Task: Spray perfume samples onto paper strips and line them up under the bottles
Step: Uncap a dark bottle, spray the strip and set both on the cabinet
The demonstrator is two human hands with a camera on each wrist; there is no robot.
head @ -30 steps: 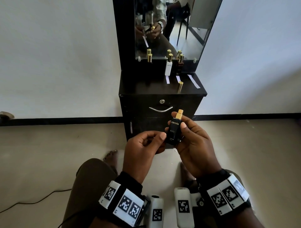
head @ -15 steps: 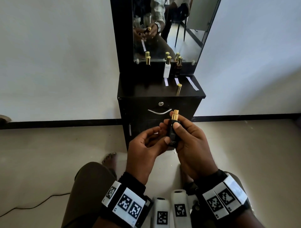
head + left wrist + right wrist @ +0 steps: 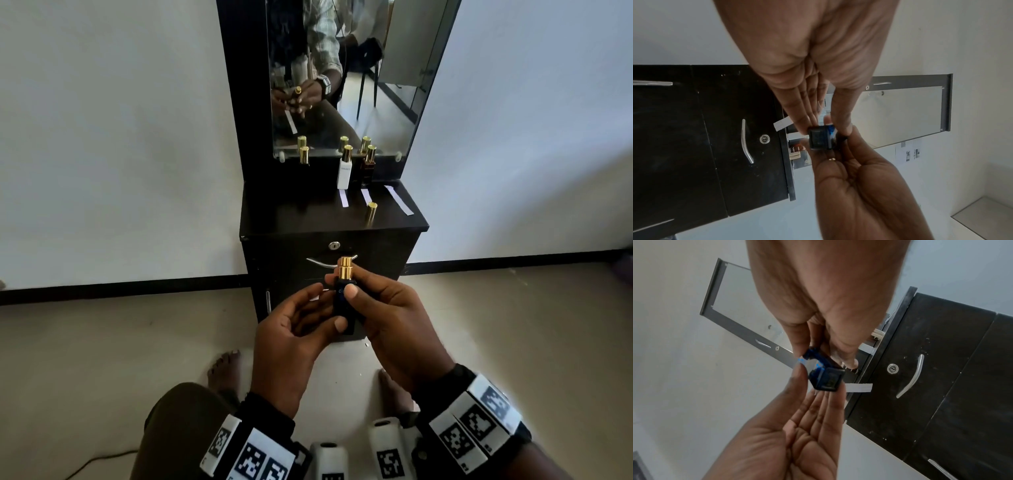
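Black desk (image 3: pixel 329 222) under mirror: white bottle (image 3: pixel 344 171) and dark bottle (image 3: pixel 367 169) each fronted by a strip, third strip (image 3: pixel 398 199) unpaired | uncapped blue bottle (image 3: pixel 343 301) is gripped by right hand (image 3: pixel 394 329), steadied by left hand (image 3: pixel 294 342) (paper strip (image 3: pixel 859 387) pinched too) | spraying, placing judged outstanding

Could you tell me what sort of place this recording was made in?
Probably a plain room at home, set up as a dressing corner: a black dressing cabinet with a mirror, perfume bottles and paper strips on top, against bare white walls.
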